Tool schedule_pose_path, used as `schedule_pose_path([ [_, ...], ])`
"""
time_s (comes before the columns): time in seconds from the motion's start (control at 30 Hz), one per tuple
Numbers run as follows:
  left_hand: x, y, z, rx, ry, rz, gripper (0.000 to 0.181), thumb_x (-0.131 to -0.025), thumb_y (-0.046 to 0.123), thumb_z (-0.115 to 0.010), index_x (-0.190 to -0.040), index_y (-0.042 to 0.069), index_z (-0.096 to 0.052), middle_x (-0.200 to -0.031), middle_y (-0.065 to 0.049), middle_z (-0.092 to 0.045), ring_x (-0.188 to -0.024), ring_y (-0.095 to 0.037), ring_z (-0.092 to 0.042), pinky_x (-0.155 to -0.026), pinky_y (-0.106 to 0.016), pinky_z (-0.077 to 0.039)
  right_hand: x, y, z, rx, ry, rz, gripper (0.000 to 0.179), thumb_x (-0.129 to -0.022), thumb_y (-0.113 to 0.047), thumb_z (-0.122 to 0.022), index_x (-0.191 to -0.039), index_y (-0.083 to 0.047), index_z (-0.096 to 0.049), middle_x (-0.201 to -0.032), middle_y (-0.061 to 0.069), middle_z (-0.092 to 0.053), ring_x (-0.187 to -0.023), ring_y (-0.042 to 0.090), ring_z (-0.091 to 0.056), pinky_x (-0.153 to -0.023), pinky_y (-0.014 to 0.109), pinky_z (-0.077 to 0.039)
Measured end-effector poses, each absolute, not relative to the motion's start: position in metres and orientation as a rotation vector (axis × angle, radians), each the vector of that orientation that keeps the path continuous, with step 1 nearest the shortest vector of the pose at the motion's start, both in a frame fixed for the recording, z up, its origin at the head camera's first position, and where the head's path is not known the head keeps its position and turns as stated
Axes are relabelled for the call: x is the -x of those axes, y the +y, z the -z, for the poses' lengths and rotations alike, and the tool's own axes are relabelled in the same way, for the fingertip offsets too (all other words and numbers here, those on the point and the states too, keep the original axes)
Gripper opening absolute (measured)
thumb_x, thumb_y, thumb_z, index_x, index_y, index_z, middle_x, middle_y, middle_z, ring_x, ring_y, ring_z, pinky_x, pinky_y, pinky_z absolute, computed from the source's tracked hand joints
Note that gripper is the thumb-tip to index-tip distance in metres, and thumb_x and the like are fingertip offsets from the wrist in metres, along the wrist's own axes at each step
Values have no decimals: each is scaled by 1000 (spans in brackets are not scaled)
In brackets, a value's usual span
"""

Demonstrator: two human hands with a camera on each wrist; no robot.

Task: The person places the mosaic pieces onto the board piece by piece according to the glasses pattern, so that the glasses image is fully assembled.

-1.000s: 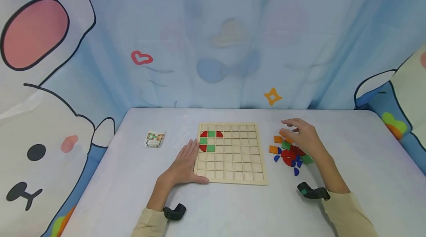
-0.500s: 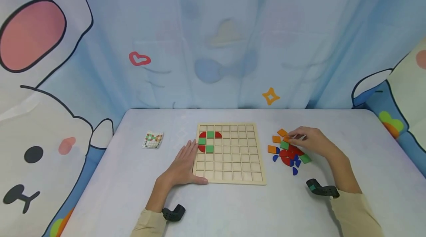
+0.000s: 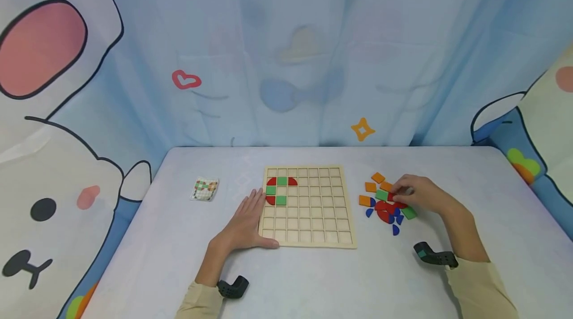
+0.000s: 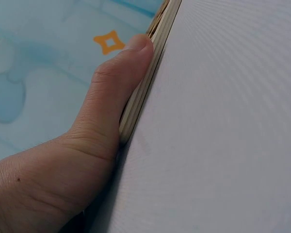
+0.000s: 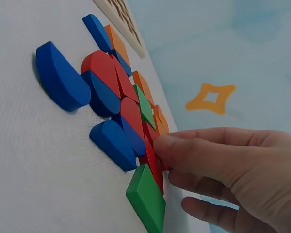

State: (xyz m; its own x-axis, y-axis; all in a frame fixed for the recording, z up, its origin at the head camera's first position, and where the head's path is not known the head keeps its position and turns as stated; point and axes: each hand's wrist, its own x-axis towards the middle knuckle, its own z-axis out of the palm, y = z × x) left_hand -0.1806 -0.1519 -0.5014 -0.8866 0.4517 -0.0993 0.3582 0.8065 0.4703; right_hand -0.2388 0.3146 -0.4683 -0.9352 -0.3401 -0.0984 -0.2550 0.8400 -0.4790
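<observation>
A square wooden grid board [image 3: 315,212] lies on the table, with several red and green pieces set in its upper left cells. My left hand [image 3: 247,222] rests along the board's left side, fingers straight and thumb at the lower edge; the left wrist view shows that thumb [image 4: 119,73] against the board's rim. Over the heap of pieces at the right, my right hand [image 3: 423,193] pinches a red piece [image 3: 391,196] between thumb and fingers; its full shape is hidden. Around it lie red half-rounds [image 5: 101,68], blue half-rounds [image 5: 60,77] and a green square [image 5: 146,196].
A small pattern card [image 3: 205,189] lies left of the board. Orange squares [image 3: 370,187] edge the heap's far and left sides. White table surface [image 3: 313,279] extends in front of the board. A blue printed curtain [image 3: 291,120] hangs behind the table.
My right hand has come down from above the orange pieces, touched an orange piece, then shifted toward me onto a red one. My left hand has stayed on the board.
</observation>
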Motion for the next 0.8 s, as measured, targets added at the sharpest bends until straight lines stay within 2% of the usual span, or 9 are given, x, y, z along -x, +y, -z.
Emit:
schedule_pose_path([
  [0.1,181,-152,503,-632,2784,-665,129,-67,68,-74,-157,7,-5,-166,-7,-3,-154,-24,2,-125,-47,-8,238,315,467,416,2876,685,19,-87,-12,-70,-103,-2,-71,-97,12,-67,-89,25,-60,-81,46,-57],
  [0.3,182,-152,505,-619,2786,-657,129,-67,70,-74,-157,9,-4,-166,-5,-2,-154,-21,4,-125,-45,-6,238,317,467,304,2909,659,21,-89,-6,-66,-108,2,-69,-103,19,-66,-91,30,-60,-85,50,-56],
  [0.53,183,-153,506,-613,2785,-656,130,-66,70,-74,-157,10,-4,-166,-4,-1,-154,-20,5,-126,-44,-5,238,312,468,255,2912,651,28,-86,-17,-72,-105,3,-69,-99,18,-67,-90,30,-62,-84,50,-56],
  [0.67,183,-154,506,-615,2788,-655,130,-67,70,-74,-157,10,-3,-166,-4,-1,-154,-20,5,-125,-44,-5,239,308,469,256,2954,593,26,-86,-17,-73,-102,3,-69,-95,18,-68,-87,29,-63,-82,49,-56],
  [0.77,183,-153,506,-616,2786,-668,129,-67,70,-74,-157,10,-4,-166,-4,-1,-154,-20,4,-125,-45,-5,239,311,465,205,2965,603,30,-86,-19,-73,-105,4,-68,-100,22,-67,-91,34,-61,-82,51,-55],
  [0.8,182,-153,506,-618,2785,-674,129,-67,70,-74,-157,9,-4,-166,-4,-1,-154,-20,4,-125,-45,-6,239,313,466,170,2992,607,31,-86,-20,-73,-106,3,-68,-101,22,-67,-92,35,-60,-79,48,-56],
])
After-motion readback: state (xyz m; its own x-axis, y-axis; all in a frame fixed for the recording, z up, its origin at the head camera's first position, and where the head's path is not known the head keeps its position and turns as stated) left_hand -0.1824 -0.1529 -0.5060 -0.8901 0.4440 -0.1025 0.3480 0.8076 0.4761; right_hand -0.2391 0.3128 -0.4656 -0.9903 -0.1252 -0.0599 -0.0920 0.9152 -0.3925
